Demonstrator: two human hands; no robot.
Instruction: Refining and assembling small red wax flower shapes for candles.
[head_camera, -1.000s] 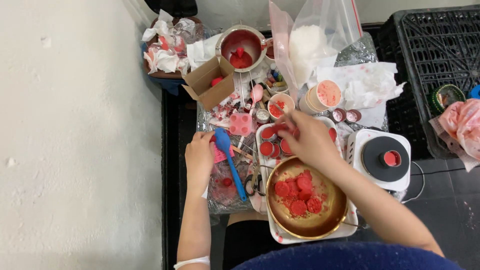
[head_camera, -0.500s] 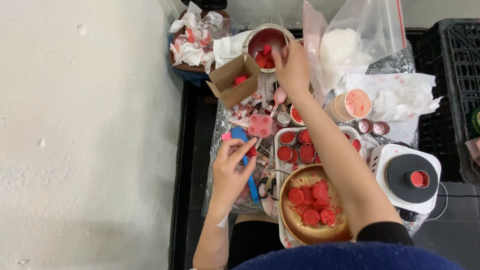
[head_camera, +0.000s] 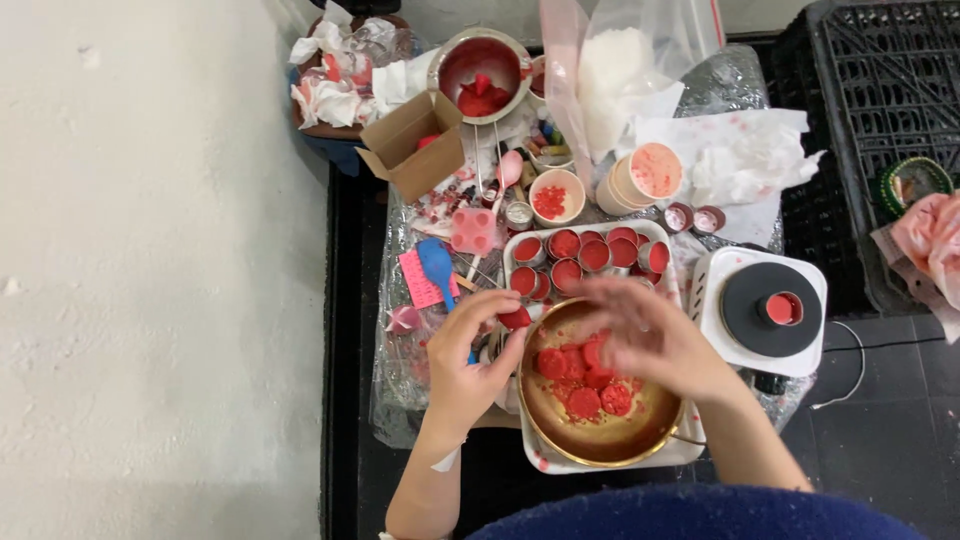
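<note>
**Hands at the gold bowl of red wax pieces**

The gold bowl (head_camera: 600, 420) holds a cluster of red discs (head_camera: 585, 380). The left hand (head_camera: 470, 360) sits just left of the bowl, fingertips pinching a small red piece (head_camera: 515, 319) at its upper-left rim. The right hand (head_camera: 650, 335), blurred, hovers over the bowl's upper right. Above the bowl lies a white tray (head_camera: 590, 232) of red-filled tins; to its right, a white hot plate (head_camera: 765, 310).

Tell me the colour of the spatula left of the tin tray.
Blue spatula, lying beside a pink card; the head view shows it best.
</note>
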